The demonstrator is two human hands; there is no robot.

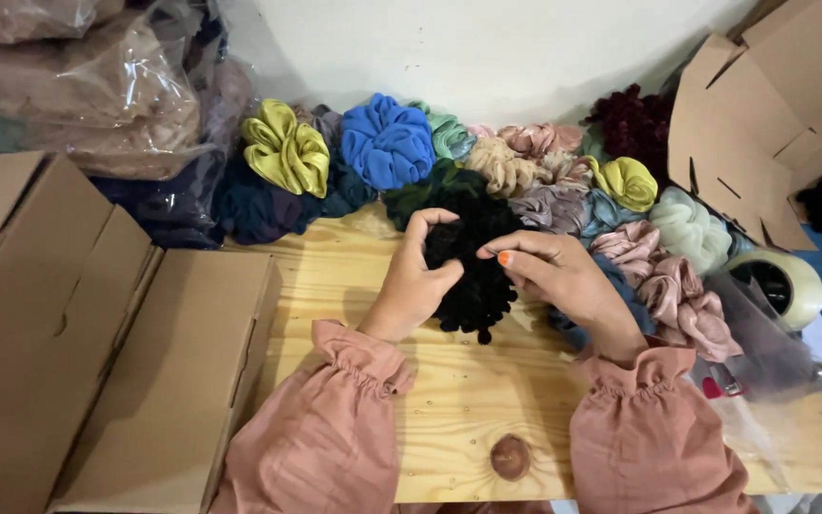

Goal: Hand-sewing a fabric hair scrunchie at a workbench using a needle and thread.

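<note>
Both hands, left (418,276) and right (549,271), grip closed on black scrunchie (473,276) mid-frame above desk (449,400); early stage, judging by flat box (178,381) lower left unfilled, pile (487,171) along top unsorted.

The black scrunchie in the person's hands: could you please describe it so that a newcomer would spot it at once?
Start at the wooden table and find the row of scrunchies along the wall. Just in front, the left hand and right hand hold the black scrunchie between them. It alone is black and fuzzy; its neighbours look smoother and coloured.
</note>
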